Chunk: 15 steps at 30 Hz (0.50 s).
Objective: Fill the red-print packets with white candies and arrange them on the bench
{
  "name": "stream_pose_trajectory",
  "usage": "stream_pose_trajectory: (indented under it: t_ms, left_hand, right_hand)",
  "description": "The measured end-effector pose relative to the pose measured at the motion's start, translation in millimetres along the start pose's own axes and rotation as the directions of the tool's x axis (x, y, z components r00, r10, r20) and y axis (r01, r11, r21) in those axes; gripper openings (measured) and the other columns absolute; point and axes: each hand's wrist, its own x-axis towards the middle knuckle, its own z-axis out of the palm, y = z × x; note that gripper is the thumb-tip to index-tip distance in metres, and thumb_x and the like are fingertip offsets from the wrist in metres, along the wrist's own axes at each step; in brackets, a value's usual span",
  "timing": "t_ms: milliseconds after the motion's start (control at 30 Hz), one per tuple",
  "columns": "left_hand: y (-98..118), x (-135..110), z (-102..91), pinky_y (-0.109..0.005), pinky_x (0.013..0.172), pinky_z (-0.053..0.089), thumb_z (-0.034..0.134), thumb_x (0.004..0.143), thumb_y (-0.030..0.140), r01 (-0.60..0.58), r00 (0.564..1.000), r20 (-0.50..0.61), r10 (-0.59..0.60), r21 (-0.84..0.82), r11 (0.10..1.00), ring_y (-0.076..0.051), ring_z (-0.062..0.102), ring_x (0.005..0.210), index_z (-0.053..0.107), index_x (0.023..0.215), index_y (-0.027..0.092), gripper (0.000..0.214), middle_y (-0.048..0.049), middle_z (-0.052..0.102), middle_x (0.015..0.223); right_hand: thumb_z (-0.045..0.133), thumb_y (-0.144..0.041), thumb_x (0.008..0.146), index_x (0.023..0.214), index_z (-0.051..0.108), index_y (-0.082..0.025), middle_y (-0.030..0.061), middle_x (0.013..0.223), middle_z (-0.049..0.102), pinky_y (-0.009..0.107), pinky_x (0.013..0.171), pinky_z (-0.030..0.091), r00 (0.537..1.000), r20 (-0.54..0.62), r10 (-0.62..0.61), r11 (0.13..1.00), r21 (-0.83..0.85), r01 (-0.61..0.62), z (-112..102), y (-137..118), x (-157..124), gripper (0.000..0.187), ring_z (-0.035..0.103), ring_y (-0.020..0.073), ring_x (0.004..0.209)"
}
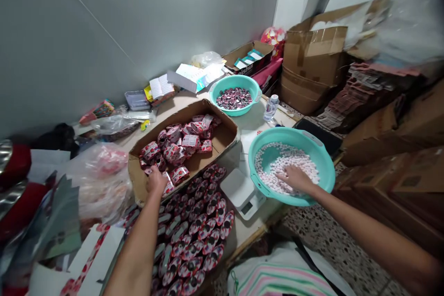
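Observation:
My left hand [156,180] reaches over the near edge of a cardboard box [225,141] that holds red and white packets [173,148]; its fingers curl down among the packets and what they hold is hidden. My right hand [294,178] lies palm down in a teal basin [326,166] full of small pink and white candies [277,157], fingers bent into the pile. Rows of round red tins [197,236] lie on the table in front of the box.
A white scale [241,192] sits between box and basin. A second teal basin [236,83] with dark round lids stands behind, a small bottle [271,107] beside it. Plastic bags [100,175] lie left. Cardboard boxes [315,64] pile up at right.

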Motion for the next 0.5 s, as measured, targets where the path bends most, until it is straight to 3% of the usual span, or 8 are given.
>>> stream_pose_trajectory:
  t_ms: [133,200,267,300,367,433,500]
  left_hand:
    - [-5,-32,-36.7,-0.034,0.066,0.045,0.056,0.076,0.026,-0.009,0.985,-0.174,-0.014,-0.132,0.991,-0.029,0.063,0.078,0.045,0.105,0.017,0.033,-0.0110,0.062,0.086]
    - [-5,-55,-55.5,-0.032,0.067,0.045,0.061,0.072,0.026,-0.037,0.950,-0.308,-0.055,-0.284,0.958,-0.024,0.061,0.075,0.045,0.102,0.019,0.035,-0.0066,0.060,0.083]
    - [-2,-83,-70.9,-0.028,0.066,0.045,0.065,0.067,0.023,-0.080,0.906,-0.398,-0.143,-0.494,0.866,-0.019,0.059,0.069,0.044,0.100,0.020,0.039,-0.0009,0.057,0.078]
    - [1,-100,-76.6,-0.026,0.064,0.045,0.065,0.065,0.022,-0.107,0.893,-0.406,-0.197,-0.616,0.781,-0.016,0.057,0.066,0.044,0.099,0.021,0.041,0.0016,0.055,0.075]
    - [9,-136,-83.1,-0.022,0.061,0.044,0.066,0.064,0.023,-0.147,0.897,-0.336,-0.288,-0.840,0.522,-0.012,0.054,0.062,0.043,0.098,0.021,0.040,0.0043,0.052,0.073]
    - [22,-174,-83.6,-0.020,0.060,0.045,0.065,0.066,0.024,-0.107,0.935,-0.166,-0.312,-0.974,0.199,-0.010,0.055,0.065,0.045,0.096,0.020,0.037,0.0033,0.056,0.078]
    - [38,-210,-80.0,-0.018,0.061,0.047,0.064,0.068,0.024,0.043,0.964,0.067,-0.256,-0.994,-0.098,-0.010,0.059,0.069,0.049,0.096,0.020,0.032,0.0020,0.060,0.083]
  right_hand:
    - [0.042,-0.065,0.081,0.117,0.055,-0.009,0.0241,0.120,0.055,0.039,0.090,0.039,0.990,0.138,-0.007,0.996,0.094,-0.006,2,-20,-7,0.068,0.049,0.0352,0.115]
    - [0.043,-0.064,0.080,0.116,0.056,-0.009,0.0245,0.122,0.054,0.040,0.089,0.040,0.981,0.191,-0.035,0.993,0.116,0.013,5,-23,-11,0.067,0.050,0.0354,0.115]
    - [0.045,-0.061,0.080,0.114,0.058,-0.010,0.0232,0.121,0.055,0.040,0.087,0.042,0.972,0.219,-0.081,0.990,0.132,0.052,9,-23,-14,0.063,0.053,0.0350,0.112]
    - [0.045,-0.059,0.080,0.113,0.059,-0.010,0.0221,0.119,0.057,0.040,0.086,0.043,0.969,0.222,-0.104,0.986,0.150,0.071,11,-22,-14,0.061,0.055,0.0345,0.109]
    - [0.046,-0.056,0.080,0.107,0.061,-0.013,0.0191,0.112,0.063,0.039,0.081,0.045,0.968,0.193,-0.163,0.967,0.224,0.118,15,-19,-13,0.054,0.060,0.0331,0.101]
    - [0.046,-0.057,0.080,0.092,0.065,-0.017,0.0145,0.095,0.068,0.038,0.075,0.046,0.962,0.128,-0.242,0.919,0.349,0.184,16,-17,-11,0.045,0.063,0.0308,0.089]
    - [0.046,-0.060,0.079,0.073,0.063,-0.021,0.0089,0.074,0.068,0.036,0.067,0.047,0.954,0.079,-0.288,0.842,0.495,0.214,13,-15,-9,0.043,0.063,0.0279,0.074]
